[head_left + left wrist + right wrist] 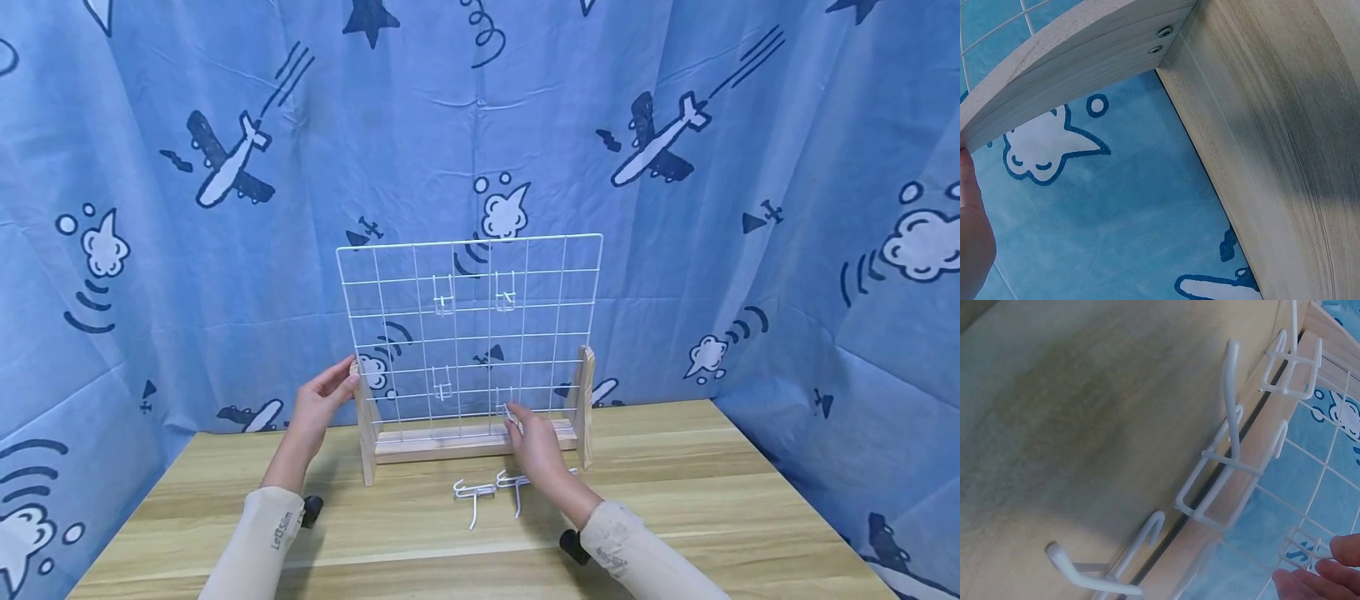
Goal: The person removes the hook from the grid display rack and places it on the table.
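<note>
From where I stand, I see the right hand (536,442) with its fingers pinching one white hook (1321,555) at the low part of the wire grid (457,340); whether this hook already catches the wire, I cannot tell. The left hand (324,400) grips the upper end of the left wooden post (366,433) between thumb and fingers. Three other hooks (444,304) hang on the grid, two high and one low. Three loose hooks (474,490) lie on the counter (390,542), before the wooden base (442,450).
</note>
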The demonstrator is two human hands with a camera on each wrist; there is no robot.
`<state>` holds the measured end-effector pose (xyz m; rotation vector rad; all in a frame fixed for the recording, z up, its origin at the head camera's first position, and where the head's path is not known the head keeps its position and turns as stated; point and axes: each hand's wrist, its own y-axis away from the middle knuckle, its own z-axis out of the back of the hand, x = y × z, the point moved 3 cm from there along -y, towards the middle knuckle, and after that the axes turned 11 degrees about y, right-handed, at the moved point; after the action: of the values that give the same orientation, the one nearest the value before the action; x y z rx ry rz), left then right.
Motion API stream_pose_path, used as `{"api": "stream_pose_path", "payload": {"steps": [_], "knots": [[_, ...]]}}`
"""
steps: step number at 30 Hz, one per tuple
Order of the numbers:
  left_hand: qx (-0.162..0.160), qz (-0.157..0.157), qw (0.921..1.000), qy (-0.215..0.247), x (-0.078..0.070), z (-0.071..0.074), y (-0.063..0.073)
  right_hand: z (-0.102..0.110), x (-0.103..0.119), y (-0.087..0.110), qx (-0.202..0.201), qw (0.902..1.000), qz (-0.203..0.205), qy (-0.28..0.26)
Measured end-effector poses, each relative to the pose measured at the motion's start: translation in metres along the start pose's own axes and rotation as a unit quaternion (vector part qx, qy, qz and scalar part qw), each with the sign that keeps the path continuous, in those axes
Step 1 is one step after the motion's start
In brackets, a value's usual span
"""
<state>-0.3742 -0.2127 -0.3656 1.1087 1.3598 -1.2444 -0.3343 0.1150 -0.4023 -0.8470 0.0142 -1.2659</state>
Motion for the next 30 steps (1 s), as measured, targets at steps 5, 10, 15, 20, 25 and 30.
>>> {"api": "stream_pose_path", "payload": {"steps": [5,10,15,20,25,30], "knots": [[0.005,0.002,1.0000,-0.004,0.0008,0.0002,0.0003,-0.0033,0.0003,-0.0002,0.000,1.0000,0.003,0.001],[0.008,0.003,1.0000,0.000,0.0019,0.0003,-0.0004,-0.0065,0.0000,-0.0005,-0.002,0.9999,0.007,0.008],[0.008,0.001,1.0000,-0.002,0.0022,0.0004,-0.0002,-0.0070,0.0003,-0.0008,-0.008,0.9998,0.015,0.008],[0.006,0.003,1.0000,0.002,0.0021,0.0000,0.0003,-0.0053,0.0016,-0.0002,-0.018,0.9996,0.021,0.009],[0.005,0.007,1.0000,0.000,0.0028,0.0002,0.0000,-0.0050,0.0020,-0.0009,-0.029,0.9992,0.025,0.006],[0.006,0.002,1.0000,0.000,0.0011,0.0000,0.0003,-0.0040,0.0021,-0.0026,-0.032,0.9992,0.024,0.000]]}}
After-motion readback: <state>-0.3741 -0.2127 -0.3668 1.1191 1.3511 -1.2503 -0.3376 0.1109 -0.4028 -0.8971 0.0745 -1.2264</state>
